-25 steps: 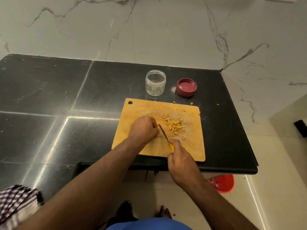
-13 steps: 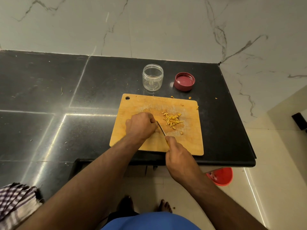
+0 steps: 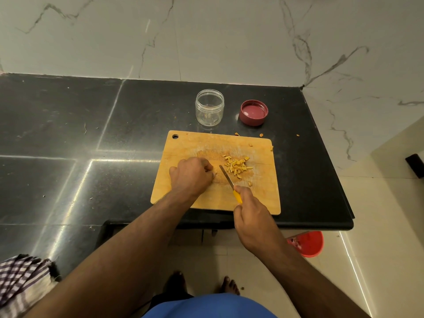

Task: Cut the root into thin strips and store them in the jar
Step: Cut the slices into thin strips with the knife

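A wooden cutting board (image 3: 259,198) lies on the black counter. A small pile of yellow-orange root strips (image 3: 236,166) sits on its far right part. My left hand (image 3: 191,175) rests curled on the board, fingers pinched over a root piece that is almost fully hidden. My right hand (image 3: 251,210) grips the yellow handle of a small knife (image 3: 227,177), whose blade points up-left between my left fingertips and the pile. A clear jar (image 3: 209,107) stands open and empty behind the board. Its red lid (image 3: 253,112) lies upside down to the right.
Stray root bits (image 3: 261,134) lie by the board's far right edge. The black counter (image 3: 80,125) ends close to the right of the board, against a marble wall. A red bucket (image 3: 308,243) stands on the floor below. A checked cloth (image 3: 20,278) lies bottom left.
The knife blade has shifted slightly right, away from my left fingertips toward the strip pile. My left hand stays curled on the board. The camera view drifted a little.
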### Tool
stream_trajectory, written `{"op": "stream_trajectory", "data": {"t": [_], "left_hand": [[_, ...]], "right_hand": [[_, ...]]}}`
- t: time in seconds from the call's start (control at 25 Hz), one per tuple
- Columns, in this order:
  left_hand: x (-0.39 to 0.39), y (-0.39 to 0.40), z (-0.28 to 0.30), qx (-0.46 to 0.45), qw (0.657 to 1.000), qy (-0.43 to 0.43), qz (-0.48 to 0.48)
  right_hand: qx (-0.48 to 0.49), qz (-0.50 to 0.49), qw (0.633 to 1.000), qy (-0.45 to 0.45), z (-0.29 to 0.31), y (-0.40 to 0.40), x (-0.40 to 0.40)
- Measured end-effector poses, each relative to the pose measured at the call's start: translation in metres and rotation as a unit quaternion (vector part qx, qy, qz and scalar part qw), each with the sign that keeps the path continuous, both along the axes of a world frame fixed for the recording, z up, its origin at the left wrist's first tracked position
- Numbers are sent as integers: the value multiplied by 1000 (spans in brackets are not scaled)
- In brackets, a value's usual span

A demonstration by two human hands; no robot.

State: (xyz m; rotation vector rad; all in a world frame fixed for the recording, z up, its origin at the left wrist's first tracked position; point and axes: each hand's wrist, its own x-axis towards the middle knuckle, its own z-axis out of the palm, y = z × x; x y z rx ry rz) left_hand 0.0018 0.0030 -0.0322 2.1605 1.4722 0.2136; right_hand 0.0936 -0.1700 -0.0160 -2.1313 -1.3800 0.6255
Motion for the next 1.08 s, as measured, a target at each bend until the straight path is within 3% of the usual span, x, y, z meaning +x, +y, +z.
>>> {"op": "stream_trajectory", "data": {"t": [0.56, 0.84, 1.08], "left_hand": [[0, 2, -2, -5, 1000, 4, 5], [0, 3, -4, -13, 1000, 0, 5], [-1, 3, -4, -19, 1000, -12, 9]], "right_hand": [[-37, 51, 997, -43, -2, 8, -8], [-5, 7, 997, -74, -3, -10, 0], [-16, 18, 999, -21, 3, 0, -4]]}}
